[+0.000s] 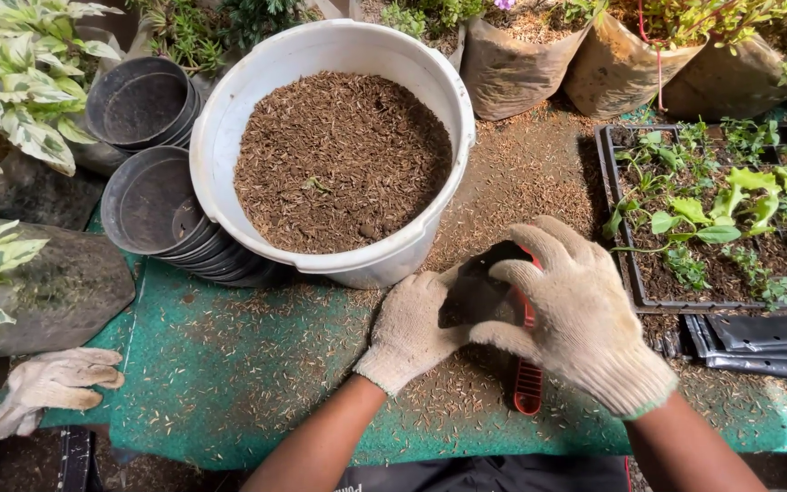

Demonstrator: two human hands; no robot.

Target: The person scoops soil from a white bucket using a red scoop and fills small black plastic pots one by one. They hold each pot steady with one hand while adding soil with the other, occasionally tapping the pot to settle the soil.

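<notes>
A large white bucket (330, 150) of brown husk mix stands on a green mat (220, 364), empty black pots (148, 155) stacked beside it. Just below it, the gloved left hand (410, 330) and right hand (585, 319) both clasp a small black bag (480, 292) above a red scoop (527, 383).

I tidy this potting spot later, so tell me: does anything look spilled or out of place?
Yes. Brown husk mix lies scattered over the green mat beside the white bucket, and a spare pair of gloves lies loose at the mat's left edge.
</notes>
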